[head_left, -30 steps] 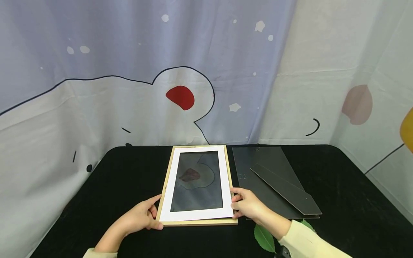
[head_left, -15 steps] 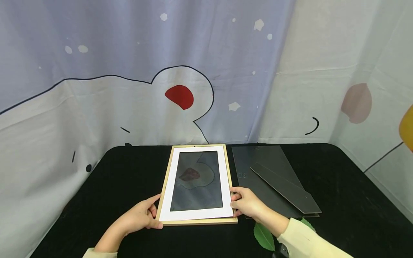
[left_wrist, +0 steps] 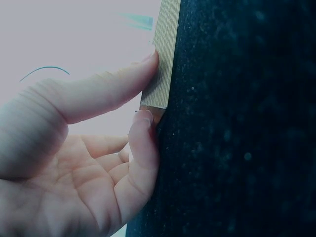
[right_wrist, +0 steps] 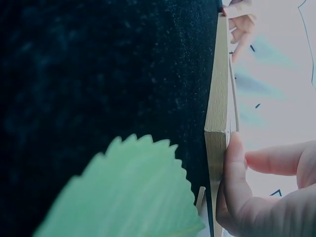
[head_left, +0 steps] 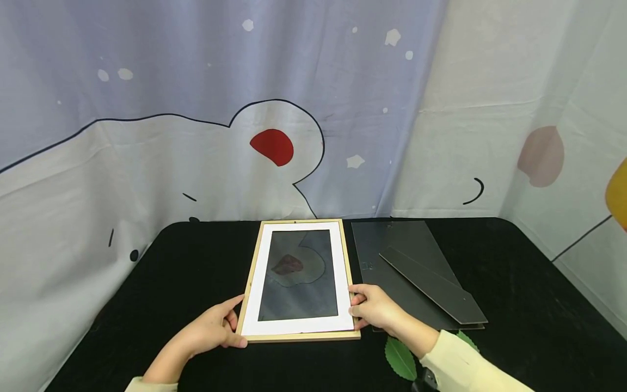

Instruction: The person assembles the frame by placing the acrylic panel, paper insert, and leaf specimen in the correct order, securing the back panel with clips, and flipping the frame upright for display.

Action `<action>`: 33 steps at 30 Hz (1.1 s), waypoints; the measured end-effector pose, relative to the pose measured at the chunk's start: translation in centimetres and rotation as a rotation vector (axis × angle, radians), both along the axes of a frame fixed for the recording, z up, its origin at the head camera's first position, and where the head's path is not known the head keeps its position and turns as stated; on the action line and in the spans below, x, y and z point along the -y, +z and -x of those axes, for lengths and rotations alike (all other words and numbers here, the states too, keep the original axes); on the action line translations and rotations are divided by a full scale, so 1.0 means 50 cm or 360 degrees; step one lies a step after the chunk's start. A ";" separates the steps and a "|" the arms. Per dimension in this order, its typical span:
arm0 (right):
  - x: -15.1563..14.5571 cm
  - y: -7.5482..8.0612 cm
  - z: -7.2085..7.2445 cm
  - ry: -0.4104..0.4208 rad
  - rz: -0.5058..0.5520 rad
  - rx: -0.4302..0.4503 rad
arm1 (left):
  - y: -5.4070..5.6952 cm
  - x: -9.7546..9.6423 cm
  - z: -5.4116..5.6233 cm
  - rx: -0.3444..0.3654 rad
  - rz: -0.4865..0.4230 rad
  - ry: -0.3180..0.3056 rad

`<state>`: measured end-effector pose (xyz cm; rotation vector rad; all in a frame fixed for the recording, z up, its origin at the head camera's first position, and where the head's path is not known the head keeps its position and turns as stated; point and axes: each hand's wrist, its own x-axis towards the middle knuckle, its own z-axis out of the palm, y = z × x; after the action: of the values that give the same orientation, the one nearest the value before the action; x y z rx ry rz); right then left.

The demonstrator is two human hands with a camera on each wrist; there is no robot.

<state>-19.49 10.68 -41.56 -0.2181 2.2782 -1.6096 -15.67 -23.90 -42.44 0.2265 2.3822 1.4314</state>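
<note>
A picture frame (head_left: pixel 303 338) with a light wooden border lies flat on the black table. Inside it is a white mat (head_left: pixel 299 326) around a dark, glossy pane (head_left: pixel 301 277) that mirrors the curtain. My left hand (head_left: pixel 215 326) grips the near left corner, one fingertip along the side and another at the front. The left wrist view shows these digits on the wood edge (left_wrist: pixel 165 54). With bent fingers, my right hand (head_left: pixel 374 309) holds the right side close to the near corner. The right wrist view shows the mat's near edge (right_wrist: pixel 233 89) slightly raised above the wood.
Right of the frame lies a dark backing board (head_left: pixel 392 245) with its stand flap (head_left: pixel 436 286) angled across it. A green leaf (head_left: pixel 400 358) shows beside my right forearm; it looms large in the right wrist view. A printed curtain (head_left: pixel 196 163) hangs behind the table (head_left: pixel 206 261).
</note>
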 end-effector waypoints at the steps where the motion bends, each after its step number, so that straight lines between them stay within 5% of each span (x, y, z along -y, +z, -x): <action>1: 0.000 0.000 0.000 0.0001 -0.0002 0.0000 | 0.000 0.000 0.000 -0.0003 -0.0001 -0.0002; 33: -0.016 0.023 -0.002 0.0039 -0.0044 0.0035 | 0.003 -0.002 -0.001 -0.0004 0.0009 -0.0011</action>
<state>-19.41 11.49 -40.43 -0.2197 2.2708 -1.5600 -15.62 -23.79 -42.27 0.2350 2.3850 1.4220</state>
